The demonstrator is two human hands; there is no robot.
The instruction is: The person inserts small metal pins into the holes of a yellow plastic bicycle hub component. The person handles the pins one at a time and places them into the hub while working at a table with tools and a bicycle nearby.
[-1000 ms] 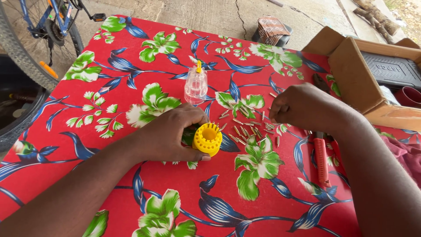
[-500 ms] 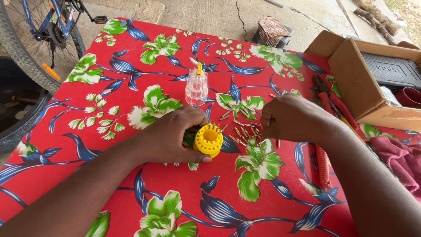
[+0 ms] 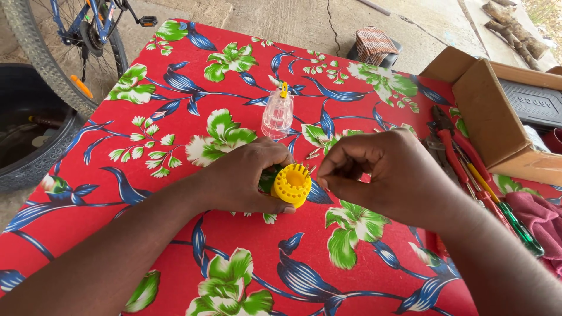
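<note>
Left hand [image 3: 246, 181] clamped around the yellow holed disc [image 3: 291, 185], right hand [image 3: 380, 172] beside it, fingertips pinched, contents unclear.

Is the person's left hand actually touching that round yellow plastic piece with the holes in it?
Touching. The head view shows the left hand wrapped around the round yellow plastic holed piece, fingers pressed against its side and holding it on the flowered red tablecloth.

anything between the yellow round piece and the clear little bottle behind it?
Head view: mostly bare floral tablecloth between the yellow round piece and the clear bottle. Only the left hand fingers gripping the piece and thin pins standing in its top edge intrude.
</note>
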